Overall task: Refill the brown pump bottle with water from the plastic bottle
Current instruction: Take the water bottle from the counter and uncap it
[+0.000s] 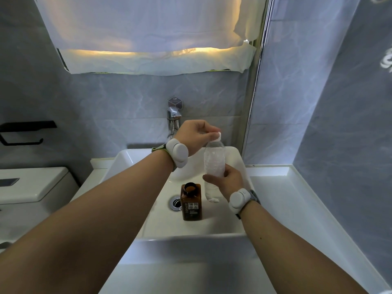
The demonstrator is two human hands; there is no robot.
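The brown bottle stands upright in the white sink basin, beside the drain, its neck uncovered and no pump on it. Just right of it and above the basin, my right hand grips the middle of the clear plastic bottle, held upright. My left hand reaches over from the left and pinches the white cap at the top of the plastic bottle. The pump head is not in view.
A chrome tap sticks out of the wall behind the basin. The drain lies left of the brown bottle. A toilet cistern is at the left, a white ledge at the right, a cloth-covered mirror above.
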